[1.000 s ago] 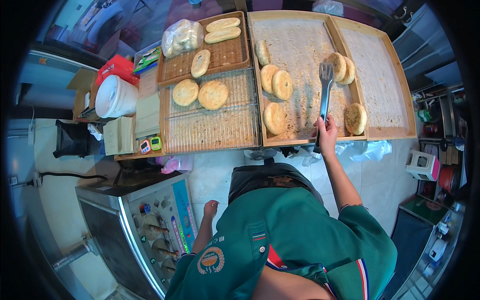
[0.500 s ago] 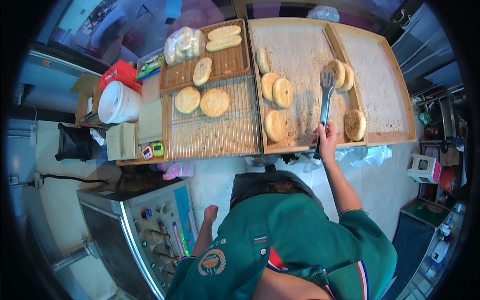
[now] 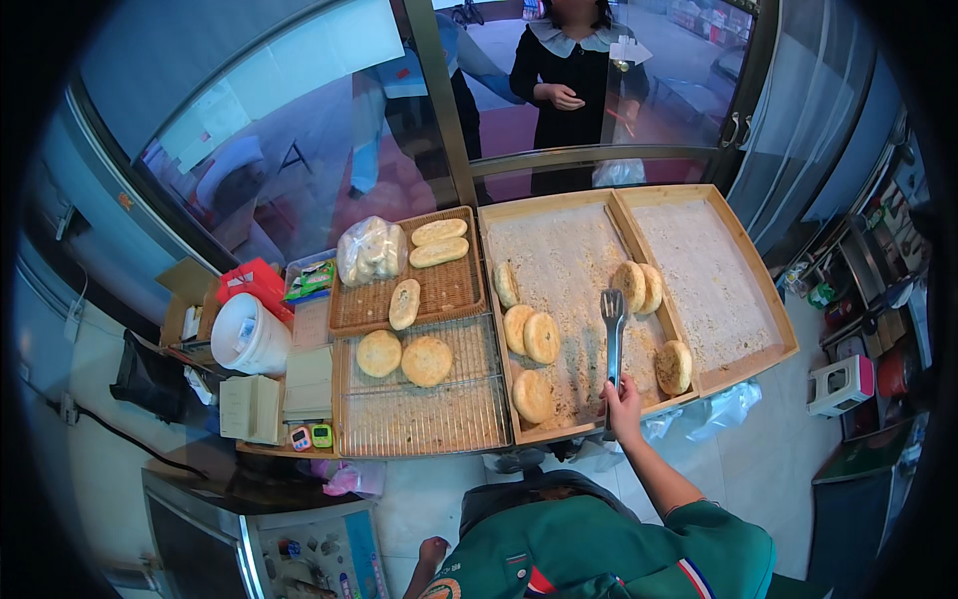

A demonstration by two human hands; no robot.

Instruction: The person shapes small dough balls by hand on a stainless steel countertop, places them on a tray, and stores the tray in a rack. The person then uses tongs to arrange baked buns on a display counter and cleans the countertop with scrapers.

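My right hand [image 3: 624, 404] is closed round the dark handle of a pair of food tongs [image 3: 614, 334], near the front edge of the wooden tray [image 3: 589, 225]. Their slotted metal end points away from me, over the tray and apart from the breads. To its right a pair of round flatbreads [image 3: 639, 287] leans on the divider, with a single flatbread [image 3: 674, 367] nearer me. Several more flatbreads [image 3: 540, 337] line the tray's left side. My left hand [image 3: 432, 551] hangs low beside my body, its fingers curled in, and nothing shows in it.
Left of the tray, a wire rack [image 3: 424, 414] bears two round breads. Behind it, a wicker tray [image 3: 359, 311] holds long breads and a bagged batch [image 3: 372, 252]. A white bucket [image 3: 249, 334] and two small timers [image 3: 311, 436] stand farther left. Beyond the window, a person [image 3: 569, 85] faces the counter.
My view has tilted up, so the counter sits lower and the window and a person outside now show. My right hand still holds the tongs over the tray; the breads stay in place.
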